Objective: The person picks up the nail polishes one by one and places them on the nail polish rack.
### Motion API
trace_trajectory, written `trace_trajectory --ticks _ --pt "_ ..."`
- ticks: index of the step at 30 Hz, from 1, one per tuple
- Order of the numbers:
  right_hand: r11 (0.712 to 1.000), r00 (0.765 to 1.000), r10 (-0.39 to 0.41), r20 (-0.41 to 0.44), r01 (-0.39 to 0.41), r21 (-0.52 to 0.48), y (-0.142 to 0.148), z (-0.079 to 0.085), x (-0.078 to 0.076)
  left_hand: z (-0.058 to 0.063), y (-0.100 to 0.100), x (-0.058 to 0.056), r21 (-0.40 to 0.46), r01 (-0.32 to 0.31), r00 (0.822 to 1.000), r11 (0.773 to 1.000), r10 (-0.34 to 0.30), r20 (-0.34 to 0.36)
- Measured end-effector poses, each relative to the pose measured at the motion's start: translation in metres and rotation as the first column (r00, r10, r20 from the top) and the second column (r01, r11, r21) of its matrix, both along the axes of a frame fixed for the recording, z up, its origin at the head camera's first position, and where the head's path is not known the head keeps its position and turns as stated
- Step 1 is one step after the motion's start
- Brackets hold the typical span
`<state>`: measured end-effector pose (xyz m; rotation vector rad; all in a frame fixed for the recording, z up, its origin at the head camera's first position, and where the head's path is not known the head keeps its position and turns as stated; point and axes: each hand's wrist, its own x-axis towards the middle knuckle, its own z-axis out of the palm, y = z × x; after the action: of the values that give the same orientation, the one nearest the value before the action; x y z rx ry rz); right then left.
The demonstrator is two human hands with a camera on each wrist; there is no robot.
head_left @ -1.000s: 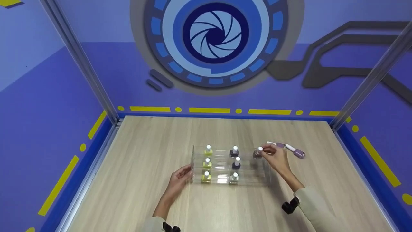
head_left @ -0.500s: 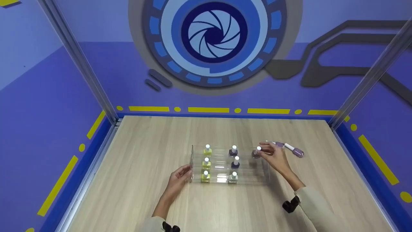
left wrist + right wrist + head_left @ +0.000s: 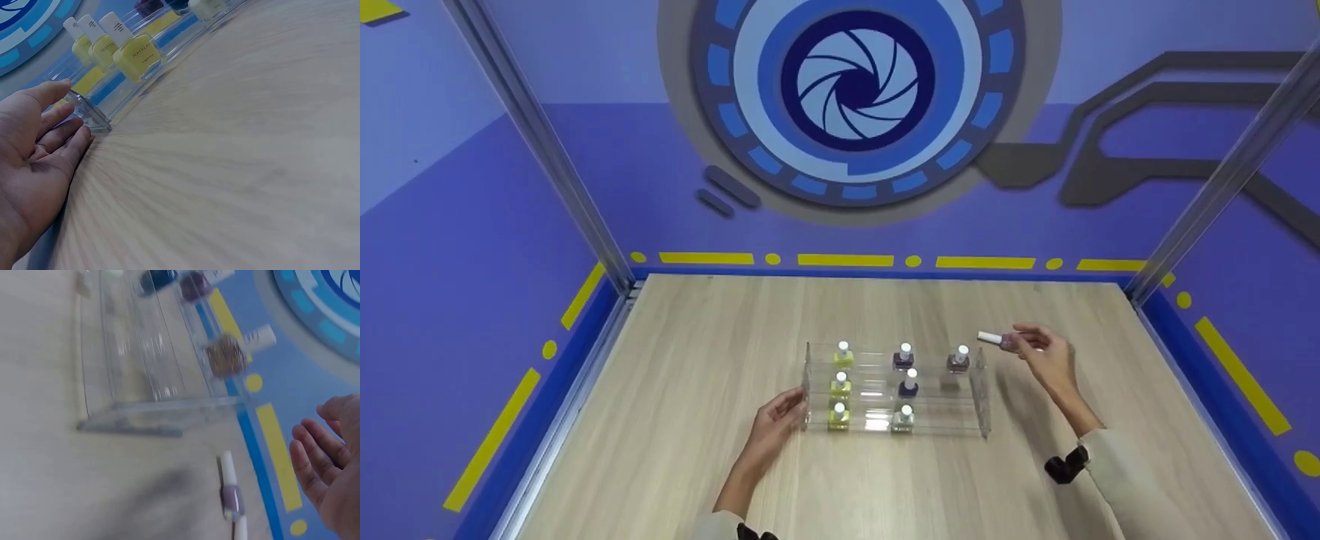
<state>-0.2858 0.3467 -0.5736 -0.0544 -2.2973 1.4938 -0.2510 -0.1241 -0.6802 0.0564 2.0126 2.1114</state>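
Observation:
A clear stepped rack [image 3: 982, 397] stands on the table with nail polish bottles on its tiers. My left hand [image 3: 774, 421] rests its fingers against the rack's left end panel, palm showing in the left wrist view. Three yellow bottles [image 3: 138, 58] fill the left column; a dark purple one, a dark blue one [image 3: 909, 385] and a pale one stand in the middle. A brown glitter bottle [image 3: 226, 355] is alone at the back right. My right hand [image 3: 1046, 360], empty with fingers spread, hovers over a lilac nail polish bottle [image 3: 233, 499] lying on the table.
A second lying bottle shows only its white cap [image 3: 241, 529] in the right wrist view; the hand covers it in the head view. Blue walls [image 3: 585, 180] and metal posts [image 3: 1230, 180] enclose the wooden table [image 3: 697, 322].
My right hand has let go of the brown glitter bottle, which stands in the rack's back right, and has moved right to above the lying bottles. My left hand has stayed at the rack.

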Motion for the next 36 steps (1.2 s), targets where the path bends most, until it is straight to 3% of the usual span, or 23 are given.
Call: trace_trajectory --ticks 3,8,12,17,20,26,36 --pt "0.993 0.994 -0.111 -0.019 0.112 0.038 0.018 -0.007 -0.008 0.0 0.0 -0.001 0.002 0.007 1.0 1.0 -0.007 0.003" --pt "0.95 0.964 -0.267 -0.015 0.266 0.163 0.041 -0.023 -0.016 0.0 0.0 -0.001 -0.005 0.003 1.0 1.0 -0.002 0.008" --pt "0.943 0.961 -0.265 0.074 0.243 0.226 0.051 -0.038 -0.017 0.001 0.0 0.0 -0.002 -0.003 1.0 1.0 0.003 0.01" --pt "0.932 0.961 -0.193 0.2 0.115 0.345 0.057 -0.057 -0.018 0.001 0.0 -0.002 0.009 0.002 1.0 1.0 -0.002 0.006" --pt "0.92 0.958 -0.17 0.23 0.07 0.387 0.058 -0.066 -0.018 0.0 0.0 -0.002 -0.002 -0.001 1.0 1.0 0.001 0.004" --pt "0.907 0.955 -0.232 0.185 0.144 0.395 0.056 -0.075 -0.018 0.0 -0.001 -0.001 -0.003 -0.005 1.0 1.0 0.005 -0.001" --pt "0.923 0.947 -0.267 0.177 0.198 0.331 0.06 -0.078 -0.024 -0.001 -0.002 -0.001 0.022 0.018 1.0 1.0 -0.018 -0.012"
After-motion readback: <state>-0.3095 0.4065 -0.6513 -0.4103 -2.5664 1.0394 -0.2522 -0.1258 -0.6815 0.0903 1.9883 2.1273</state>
